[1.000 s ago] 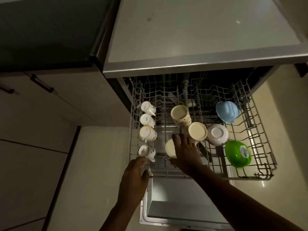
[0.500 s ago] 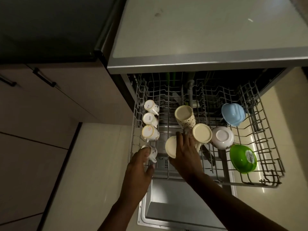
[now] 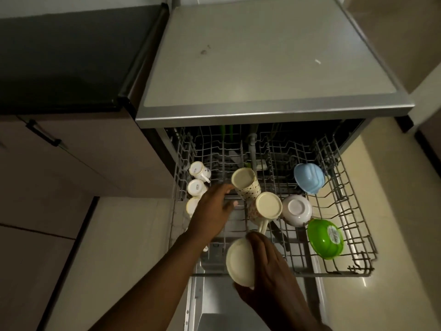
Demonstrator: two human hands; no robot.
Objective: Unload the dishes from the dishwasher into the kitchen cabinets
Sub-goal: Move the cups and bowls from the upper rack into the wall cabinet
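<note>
**Over the near rack edge: cup in your right hand**

At the near edge of the rack point(image 3: 358, 271), your right hand point(image 3: 272, 283) holds a cream cup point(image 3: 241, 261), fingers curled over its far side and thumb under its near side, its base turned toward you. Your left hand point(image 3: 212, 216) reaches out over the rack's left part, fingers spread and loosely extended, the fingertips close to a dotted mug point(image 3: 245, 185) that lies tilted with its mouth facing up and left; you cannot tell whether they touch it. Just right of that mug sits a second mug point(image 3: 267, 206), base toward you. Right again, a white bowl point(image 3: 297, 210) rests upside down, a blue bowl point(image 3: 309, 177) stands farther back, and a green bowl point(image 3: 325, 238) leans on its side nearer you. Along the rack's left edge, small white cups point(image 3: 196, 187) line up, partly hidden by your left hand. Farther off, the dishwasher top point(image 3: 250, 68) juts over the rack, beside a dark counter point(image 3: 66, 56) on the left.
</note>
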